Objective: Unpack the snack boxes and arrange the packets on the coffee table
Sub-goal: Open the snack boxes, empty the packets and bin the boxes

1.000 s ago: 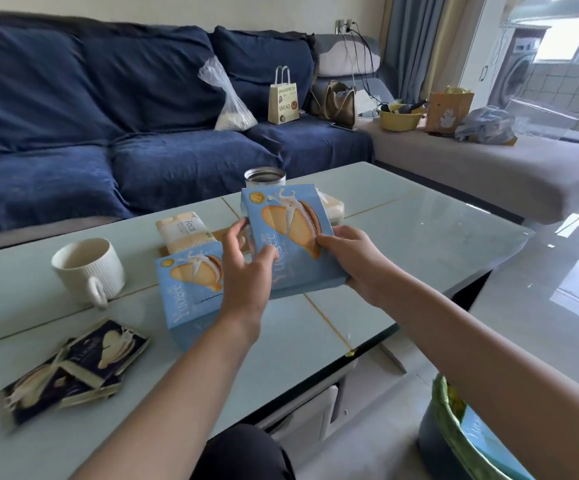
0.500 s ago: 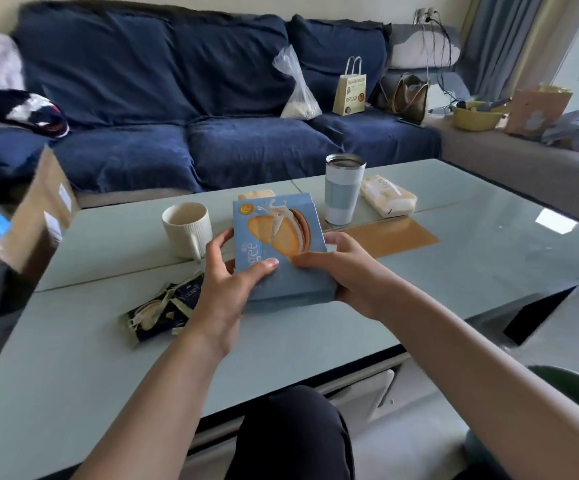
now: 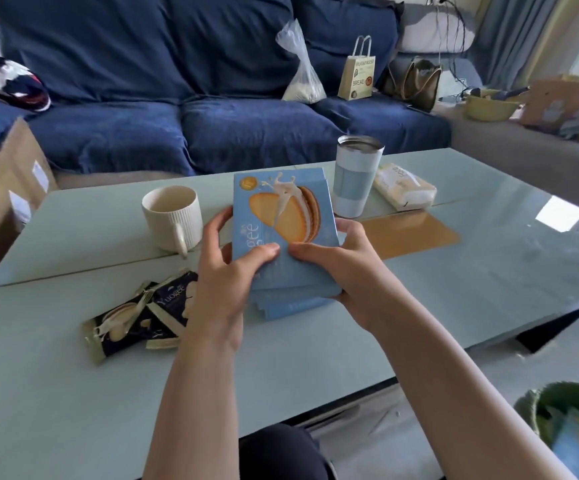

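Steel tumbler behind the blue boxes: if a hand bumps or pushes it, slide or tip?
The tumbler looks tall for its narrow base, so a bump near its rim would probably tip it. The glossy table suggests a low push might slide it instead. It stands right beside the blue boxes, so care seems wise. Fill level can't be seen.
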Action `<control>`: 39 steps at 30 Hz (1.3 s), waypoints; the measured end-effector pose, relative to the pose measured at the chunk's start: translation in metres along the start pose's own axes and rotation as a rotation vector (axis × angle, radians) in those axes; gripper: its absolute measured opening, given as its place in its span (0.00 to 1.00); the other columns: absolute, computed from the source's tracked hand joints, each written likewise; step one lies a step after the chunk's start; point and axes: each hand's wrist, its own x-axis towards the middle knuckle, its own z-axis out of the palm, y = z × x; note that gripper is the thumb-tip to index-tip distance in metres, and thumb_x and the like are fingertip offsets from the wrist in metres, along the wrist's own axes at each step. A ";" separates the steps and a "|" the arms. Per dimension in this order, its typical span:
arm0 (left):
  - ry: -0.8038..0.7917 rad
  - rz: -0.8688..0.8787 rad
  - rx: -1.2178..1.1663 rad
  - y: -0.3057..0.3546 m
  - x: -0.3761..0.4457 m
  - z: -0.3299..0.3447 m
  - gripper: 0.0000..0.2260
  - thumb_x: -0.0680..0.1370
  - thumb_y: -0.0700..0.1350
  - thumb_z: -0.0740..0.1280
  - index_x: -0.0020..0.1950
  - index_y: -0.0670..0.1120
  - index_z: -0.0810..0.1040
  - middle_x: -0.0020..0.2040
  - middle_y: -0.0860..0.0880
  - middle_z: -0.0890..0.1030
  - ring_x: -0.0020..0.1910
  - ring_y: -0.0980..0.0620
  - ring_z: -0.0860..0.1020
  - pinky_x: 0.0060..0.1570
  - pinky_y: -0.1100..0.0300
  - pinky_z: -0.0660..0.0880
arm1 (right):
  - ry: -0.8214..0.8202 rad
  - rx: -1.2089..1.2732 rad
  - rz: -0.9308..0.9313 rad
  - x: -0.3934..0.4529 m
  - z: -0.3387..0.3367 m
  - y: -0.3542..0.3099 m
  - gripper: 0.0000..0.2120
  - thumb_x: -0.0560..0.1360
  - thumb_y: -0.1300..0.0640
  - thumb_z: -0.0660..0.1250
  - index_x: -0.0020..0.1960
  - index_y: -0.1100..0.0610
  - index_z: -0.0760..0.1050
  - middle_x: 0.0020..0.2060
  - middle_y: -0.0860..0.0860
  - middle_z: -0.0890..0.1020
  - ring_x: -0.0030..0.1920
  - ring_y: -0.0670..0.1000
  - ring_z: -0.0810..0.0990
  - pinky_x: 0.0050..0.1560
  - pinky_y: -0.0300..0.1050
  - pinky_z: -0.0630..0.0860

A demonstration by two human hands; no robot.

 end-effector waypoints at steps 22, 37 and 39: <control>-0.069 0.082 -0.003 -0.003 -0.030 -0.001 0.32 0.68 0.37 0.76 0.67 0.57 0.70 0.52 0.46 0.84 0.49 0.47 0.84 0.44 0.54 0.81 | -0.360 0.025 0.005 -0.024 -0.041 -0.012 0.24 0.65 0.63 0.73 0.61 0.61 0.75 0.50 0.60 0.84 0.47 0.55 0.84 0.46 0.48 0.82; 0.014 0.091 0.164 0.034 -0.026 0.025 0.09 0.74 0.47 0.73 0.53 0.48 0.81 0.46 0.47 0.86 0.47 0.45 0.84 0.54 0.40 0.79 | -0.316 -0.052 -0.099 -0.040 -0.048 -0.015 0.19 0.71 0.72 0.68 0.59 0.59 0.73 0.46 0.58 0.83 0.46 0.57 0.83 0.49 0.55 0.79; 0.015 0.094 0.158 0.034 -0.028 0.029 0.09 0.74 0.46 0.73 0.53 0.47 0.80 0.45 0.46 0.86 0.46 0.44 0.84 0.51 0.42 0.80 | -0.261 -0.036 -0.111 -0.042 -0.045 -0.016 0.12 0.74 0.67 0.67 0.57 0.61 0.73 0.44 0.57 0.83 0.44 0.55 0.82 0.46 0.54 0.78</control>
